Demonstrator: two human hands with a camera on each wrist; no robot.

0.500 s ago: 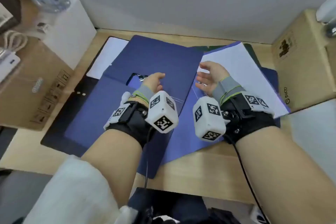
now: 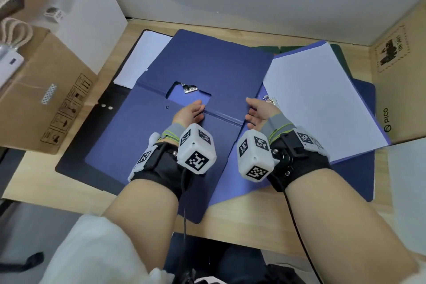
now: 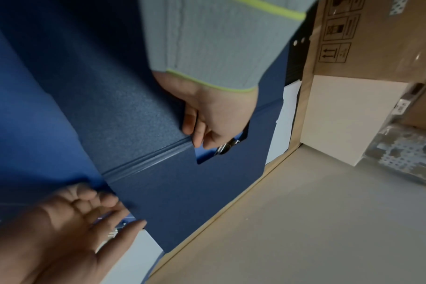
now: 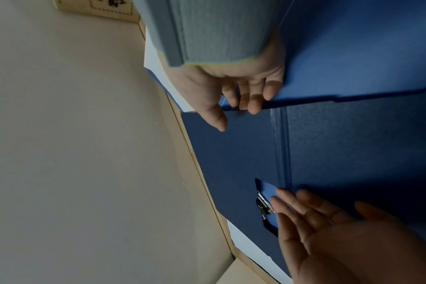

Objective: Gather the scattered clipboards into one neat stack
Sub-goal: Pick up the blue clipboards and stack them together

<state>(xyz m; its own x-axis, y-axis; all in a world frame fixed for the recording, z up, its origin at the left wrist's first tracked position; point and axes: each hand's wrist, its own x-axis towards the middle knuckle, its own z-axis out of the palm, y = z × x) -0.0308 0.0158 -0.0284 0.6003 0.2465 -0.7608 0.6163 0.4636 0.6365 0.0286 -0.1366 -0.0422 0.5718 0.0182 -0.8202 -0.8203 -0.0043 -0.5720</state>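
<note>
An open dark blue folder clipboard (image 2: 200, 64) lies mid-table, its metal clip (image 2: 189, 88) showing through a cut-out. It overlaps a black clipboard (image 2: 76, 159) holding white paper on the left. On the right, a lighter blue clipboard (image 2: 249, 182) with white paper (image 2: 318, 104) covers a dark blue board (image 2: 359, 175) and a dark green one (image 2: 265, 49). My left hand (image 2: 191, 113) rests with relaxed fingers on the folder's spine crease beside the cut-out. My right hand (image 2: 255, 113) is held loosely, fingertips (image 4: 253, 107) touching the folder's right edge.
Cardboard boxes flank the table, one at the left (image 2: 46, 99) and one at the right (image 2: 401, 71). A white box (image 2: 92, 21) stands at the back left against the grey wall. The wooden table edge (image 2: 253, 233) runs close to my body.
Both hands have drawn slightly back toward me. The right hand has come off the white paper's edge to the dark folder's right edge.
</note>
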